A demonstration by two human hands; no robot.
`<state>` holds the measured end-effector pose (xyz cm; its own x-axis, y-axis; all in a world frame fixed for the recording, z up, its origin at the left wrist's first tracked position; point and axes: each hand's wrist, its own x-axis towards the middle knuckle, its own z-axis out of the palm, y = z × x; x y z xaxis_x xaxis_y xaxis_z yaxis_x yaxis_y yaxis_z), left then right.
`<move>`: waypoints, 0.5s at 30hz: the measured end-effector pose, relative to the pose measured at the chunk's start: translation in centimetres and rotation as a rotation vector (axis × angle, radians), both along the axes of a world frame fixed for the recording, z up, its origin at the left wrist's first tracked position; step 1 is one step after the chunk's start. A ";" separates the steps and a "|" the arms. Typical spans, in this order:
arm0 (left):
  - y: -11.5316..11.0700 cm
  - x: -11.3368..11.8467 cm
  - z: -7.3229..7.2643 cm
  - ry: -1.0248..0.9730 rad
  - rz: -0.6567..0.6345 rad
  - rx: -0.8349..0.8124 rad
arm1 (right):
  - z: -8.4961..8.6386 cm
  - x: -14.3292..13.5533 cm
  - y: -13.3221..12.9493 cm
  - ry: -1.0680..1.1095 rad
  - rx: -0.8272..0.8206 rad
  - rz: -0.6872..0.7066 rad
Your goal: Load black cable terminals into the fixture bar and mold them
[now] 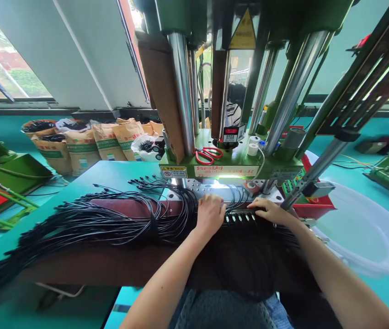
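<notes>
My left hand [210, 212] is closed, its fingers curled down at the right end of a thick bunch of black cables [146, 219]. What those fingers hold is hidden. Just right of it runs a row of small bright metal connectors [240, 218] in a dark strip, with several thin cables [237, 197] looping behind toward the press. At the row's right end is my right hand [269, 211], its fingers stretched left over the strip and slightly apart. More black cables hang below the row, over the dark front ledge [112, 267].
A green press [228, 170] with steel columns [182, 91] stands directly ahead. Red-handled scissors [208, 155] lie on its plate. A large pale round tub [355, 228] and a red bin [314, 209] are at right. Paper sacks [82, 144] line the back left.
</notes>
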<state>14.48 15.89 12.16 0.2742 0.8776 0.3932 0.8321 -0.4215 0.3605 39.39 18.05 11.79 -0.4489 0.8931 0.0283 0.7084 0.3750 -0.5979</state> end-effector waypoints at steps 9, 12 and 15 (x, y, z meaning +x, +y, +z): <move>-0.2 0.4 -1.3 0.017 -0.096 -0.054 | 0.6 -0.2 2.0 0.033 0.198 -0.246; -0.1 0.5 -1.3 -0.003 -0.091 -0.070 | 0.8 -1.5 4.3 0.035 0.308 -0.321; 0.0 0.5 -1.3 -0.023 -0.099 -0.085 | 0.8 -3.7 7.6 0.004 0.395 -0.384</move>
<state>14.94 15.90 10.81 0.3528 0.8771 0.3260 0.7791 -0.4683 0.4167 35.71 25.70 12.55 -0.0921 0.9138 0.3955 0.8366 0.2865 -0.4670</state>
